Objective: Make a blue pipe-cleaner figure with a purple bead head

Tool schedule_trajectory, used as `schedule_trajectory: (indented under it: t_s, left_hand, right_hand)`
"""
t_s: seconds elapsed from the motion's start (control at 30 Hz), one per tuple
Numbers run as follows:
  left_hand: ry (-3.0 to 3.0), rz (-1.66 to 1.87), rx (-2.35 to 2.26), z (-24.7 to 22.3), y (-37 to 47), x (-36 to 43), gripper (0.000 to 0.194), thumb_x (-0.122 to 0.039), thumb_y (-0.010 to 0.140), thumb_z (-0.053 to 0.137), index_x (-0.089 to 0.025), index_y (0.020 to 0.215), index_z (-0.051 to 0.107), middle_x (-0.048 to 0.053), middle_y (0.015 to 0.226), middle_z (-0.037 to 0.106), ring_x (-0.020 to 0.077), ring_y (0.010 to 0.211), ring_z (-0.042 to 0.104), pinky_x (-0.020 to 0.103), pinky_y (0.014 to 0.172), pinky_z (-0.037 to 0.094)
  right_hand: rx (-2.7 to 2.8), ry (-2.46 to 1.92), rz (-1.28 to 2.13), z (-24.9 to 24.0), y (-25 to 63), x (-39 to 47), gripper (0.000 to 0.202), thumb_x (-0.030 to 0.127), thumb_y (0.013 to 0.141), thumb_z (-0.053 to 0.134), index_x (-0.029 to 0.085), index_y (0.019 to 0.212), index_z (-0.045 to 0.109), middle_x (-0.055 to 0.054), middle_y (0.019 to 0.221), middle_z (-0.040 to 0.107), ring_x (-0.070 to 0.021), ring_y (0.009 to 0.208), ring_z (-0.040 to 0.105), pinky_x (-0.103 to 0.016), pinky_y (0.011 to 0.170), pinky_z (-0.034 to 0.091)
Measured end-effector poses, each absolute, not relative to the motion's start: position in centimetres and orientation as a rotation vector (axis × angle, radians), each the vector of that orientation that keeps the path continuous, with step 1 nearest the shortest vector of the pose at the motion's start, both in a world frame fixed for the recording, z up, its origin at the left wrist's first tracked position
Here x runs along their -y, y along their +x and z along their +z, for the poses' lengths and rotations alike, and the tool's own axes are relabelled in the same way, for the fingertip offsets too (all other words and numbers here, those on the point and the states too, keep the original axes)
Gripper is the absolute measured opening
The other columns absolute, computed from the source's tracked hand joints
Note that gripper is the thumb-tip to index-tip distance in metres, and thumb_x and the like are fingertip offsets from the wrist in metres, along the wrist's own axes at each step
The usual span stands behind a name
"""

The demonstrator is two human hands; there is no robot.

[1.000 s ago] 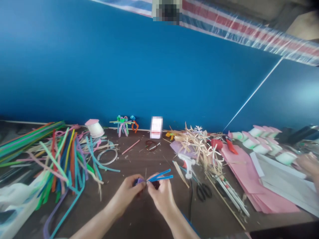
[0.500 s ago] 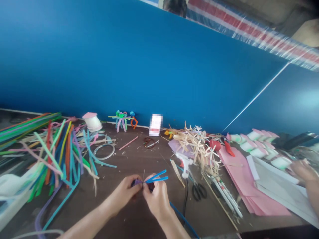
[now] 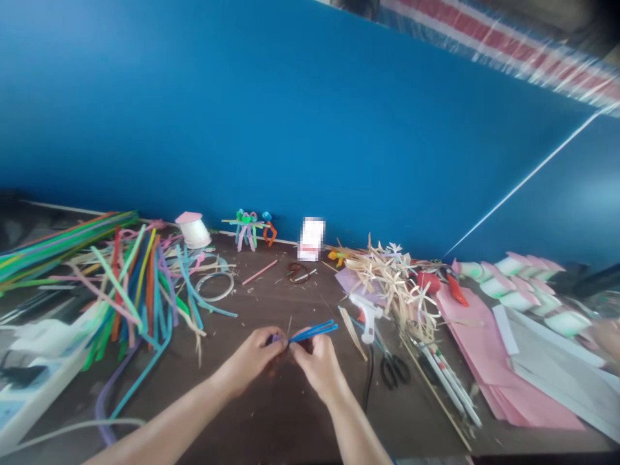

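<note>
Over the near middle of the dark table, my left hand (image 3: 264, 352) is closed in a pinch on a small purple piece, probably pipe cleaner, mostly covered by the fingers. Right beside it, my right hand (image 3: 318, 361) pinches blue pipe cleaners (image 3: 317, 330), whose two ends point right, close together. The fingertips of both hands nearly meet where purple and blue join. A thin wire-like strand (image 3: 290, 325) rises from that spot. How the pieces are fastened is hidden by the fingers.
Many coloured pipe cleaners (image 3: 154, 290) and a white power strip (image 3: 48, 381) lie left. On the right are a glue gun (image 3: 369, 316), black-handled scissors (image 3: 394, 371), straw-like flowers (image 3: 387, 271), pink paper (image 3: 477, 355) and small cups (image 3: 518, 294). Another person's hand (image 3: 605, 339) is at the right edge.
The view has turned slightly, so the table's things sit further right. The blue ends have come closer together, with my right hand turned a little. The other person's hand has moved toward the frame's edge.
</note>
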State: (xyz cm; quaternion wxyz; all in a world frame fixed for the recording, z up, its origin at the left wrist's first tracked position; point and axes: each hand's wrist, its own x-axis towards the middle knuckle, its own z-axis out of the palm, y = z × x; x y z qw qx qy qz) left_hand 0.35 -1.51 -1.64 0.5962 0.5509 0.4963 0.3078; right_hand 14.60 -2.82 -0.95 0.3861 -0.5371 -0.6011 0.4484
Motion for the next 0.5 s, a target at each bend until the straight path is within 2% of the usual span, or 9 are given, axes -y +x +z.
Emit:
schedule_trajectory:
  t_s: [0.33, 0.5]
  left_hand:
    - [1.396, 0.723, -1.229, -1.88, 0.16, 1.33, 0.019, -0.033, 0.072, 0.046, -0.015, 0.068, 0.050, -0.008, 0.048, 0.035, 0.0076, 0.040, 0.036, 0.017, 0.036, 0.031]
    - [1.370, 0.742, -1.223, -1.76, 0.09, 1.24, 0.020, -0.035, 0.070, 0.047, -0.015, 0.066, 0.050, -0.008, 0.049, 0.034, 0.0075, 0.041, 0.035, 0.017, 0.035, 0.030]
  right_hand:
    - [1.565, -1.374, 1.116, -0.37, 14.26, 2.50, 0.012, 0.017, 0.068, 0.048, 0.015, 0.059, 0.055, 0.003, 0.052, 0.050, -0.0101, 0.050, 0.047, -0.018, 0.048, 0.035]
    - [1.606, -1.452, 0.964, -0.87, 14.05, 2.61, 0.010, 0.018, 0.069, 0.050, 0.016, 0.064, 0.058, 0.001, 0.058, 0.057, -0.0130, 0.055, 0.053, -0.021, 0.053, 0.039]
